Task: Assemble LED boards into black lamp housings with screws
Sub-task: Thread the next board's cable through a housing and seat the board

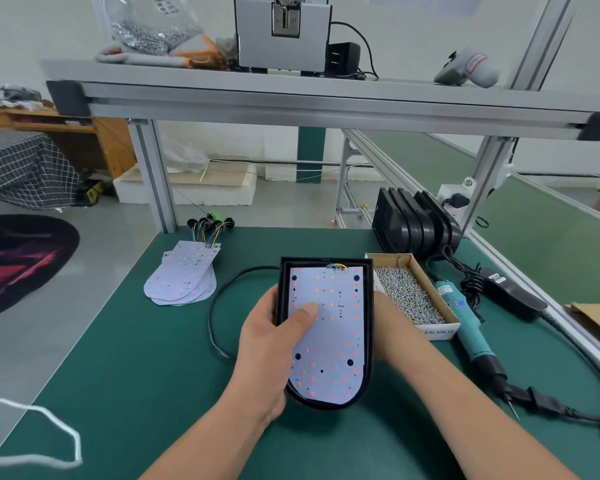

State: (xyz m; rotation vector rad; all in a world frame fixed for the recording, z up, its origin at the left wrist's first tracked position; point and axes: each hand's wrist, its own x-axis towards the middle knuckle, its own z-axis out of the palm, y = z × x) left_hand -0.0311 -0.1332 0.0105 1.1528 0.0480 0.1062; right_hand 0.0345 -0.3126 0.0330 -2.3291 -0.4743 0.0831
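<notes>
while the black lamp housing (368, 306) is held over the green tabletop (153, 341), the left grip (267, 344) clasps its left wall, thumb (305, 313) pressing the led board (329, 341) flat inside. the right grip (385, 310) reaches under the right wall; its fingers are hidden, so whether it grasps cannot be told. the housing looks rigid and fairly light, best taken by its walls; the thin board seems delicate, so press bare spots, not leds.
</notes>
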